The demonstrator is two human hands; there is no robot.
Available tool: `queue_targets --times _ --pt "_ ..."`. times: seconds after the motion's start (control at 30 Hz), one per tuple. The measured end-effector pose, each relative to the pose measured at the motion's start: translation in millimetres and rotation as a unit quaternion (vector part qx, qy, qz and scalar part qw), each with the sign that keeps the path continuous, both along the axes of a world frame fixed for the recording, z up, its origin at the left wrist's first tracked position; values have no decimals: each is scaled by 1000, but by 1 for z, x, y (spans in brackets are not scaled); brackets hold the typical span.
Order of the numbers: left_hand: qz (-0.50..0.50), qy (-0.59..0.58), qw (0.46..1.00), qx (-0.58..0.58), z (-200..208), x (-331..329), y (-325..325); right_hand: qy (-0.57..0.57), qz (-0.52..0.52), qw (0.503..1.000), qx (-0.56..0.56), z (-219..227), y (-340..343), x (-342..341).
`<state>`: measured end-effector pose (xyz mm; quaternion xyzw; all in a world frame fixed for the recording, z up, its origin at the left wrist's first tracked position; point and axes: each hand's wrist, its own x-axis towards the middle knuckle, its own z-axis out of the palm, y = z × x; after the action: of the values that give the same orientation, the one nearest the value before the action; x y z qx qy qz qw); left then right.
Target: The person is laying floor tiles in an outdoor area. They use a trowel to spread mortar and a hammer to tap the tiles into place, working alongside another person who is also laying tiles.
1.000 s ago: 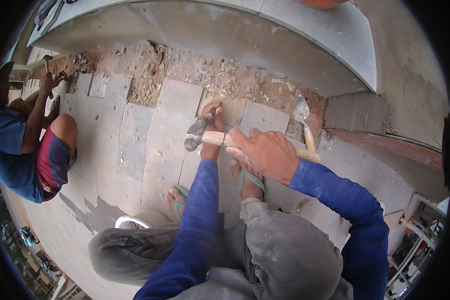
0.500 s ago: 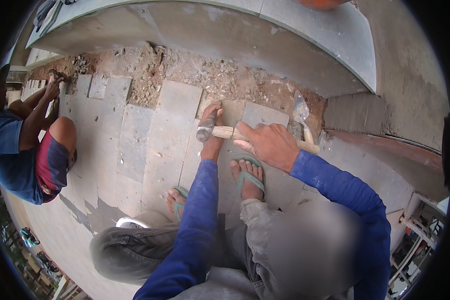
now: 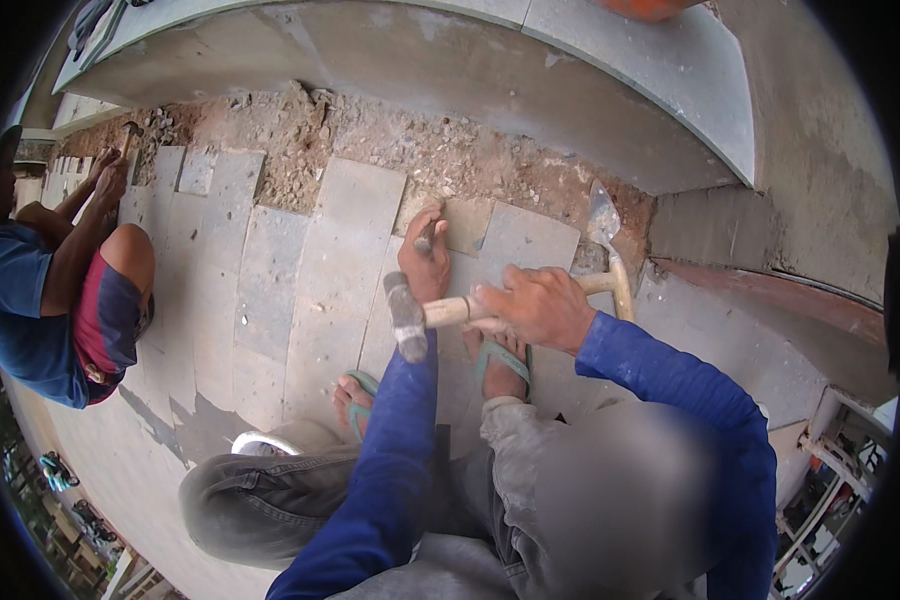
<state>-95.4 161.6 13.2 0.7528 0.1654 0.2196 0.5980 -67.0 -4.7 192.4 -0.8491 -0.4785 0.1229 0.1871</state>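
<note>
I look down past my grey-trousered knees at a paved floor, the fingers of both my hands clamped on tools. My right hand (image 3: 542,308) grips the wooden handle of a hammer (image 3: 406,318), whose dark metal head hangs over my left wrist, apart from the tool below. My left hand (image 3: 428,265) is closed around that short dark tool (image 3: 426,238), its far end hidden by my fingers, near a small tan slab piece (image 3: 470,225). Beyond lies a strip of rubble and soil (image 3: 400,140), running along a low concrete wall (image 3: 420,65). To my right, a trowel (image 3: 603,215) rests with its blade pointing at the wall. Green sandals (image 3: 508,368) are on my feet. At far left, a crouching co-worker in a blue shirt (image 3: 15,300) holds another hammer (image 3: 125,140) upright.
</note>
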Motion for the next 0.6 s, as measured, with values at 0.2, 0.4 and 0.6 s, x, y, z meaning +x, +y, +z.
queue_targets --times 0.2,0.4,0.6 --pt "20 -23 999 -12 -5 2 8 47 -49 996 -56 11 18 -3" --pt "120 -50 977 -167 17 -3 -19 81 -52 995 -11 26 -2 -43" --pt "88 -18 992 -91 29 -1 -21 78 -87 993 -19 41 -6 -36"
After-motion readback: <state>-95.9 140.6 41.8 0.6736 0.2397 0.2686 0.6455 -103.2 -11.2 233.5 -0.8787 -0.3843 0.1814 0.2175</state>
